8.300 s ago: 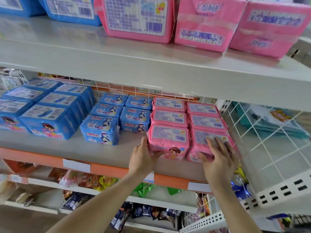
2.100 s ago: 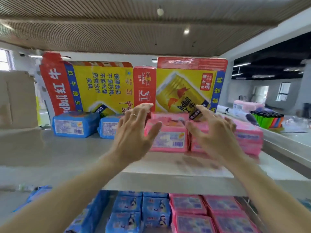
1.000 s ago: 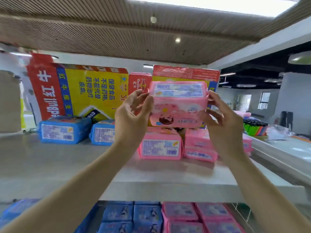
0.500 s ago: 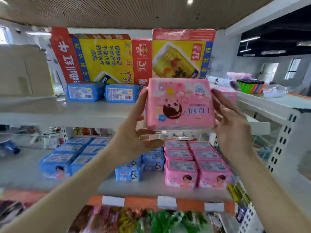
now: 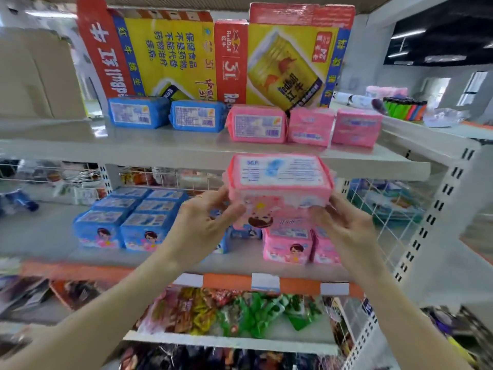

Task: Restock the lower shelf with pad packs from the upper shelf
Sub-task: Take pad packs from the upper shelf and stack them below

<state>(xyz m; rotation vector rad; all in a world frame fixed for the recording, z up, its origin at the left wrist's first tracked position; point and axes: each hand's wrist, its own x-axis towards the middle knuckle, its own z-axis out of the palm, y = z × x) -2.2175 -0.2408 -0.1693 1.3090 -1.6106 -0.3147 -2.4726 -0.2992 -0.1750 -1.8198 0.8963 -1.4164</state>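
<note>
Presently, one pink pad pack point(image 5: 278, 182) is held in the air between both hands, label side up. On its left end the left hand point(image 5: 202, 225) has its fingers curled; the right hand point(image 5: 346, 228) curls round the right end. It sits just below the upper shelf point(image 5: 160, 148) edge, above the pink stock point(image 5: 286, 248) on the lower shelf point(image 5: 48, 236).

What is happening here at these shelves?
A person holds one pink pad pack in the air in front of the shelves, left hand and right hand at its ends. It is not yet set on the lower shelf. Three more pink packs lie on the upper shelf.
</note>
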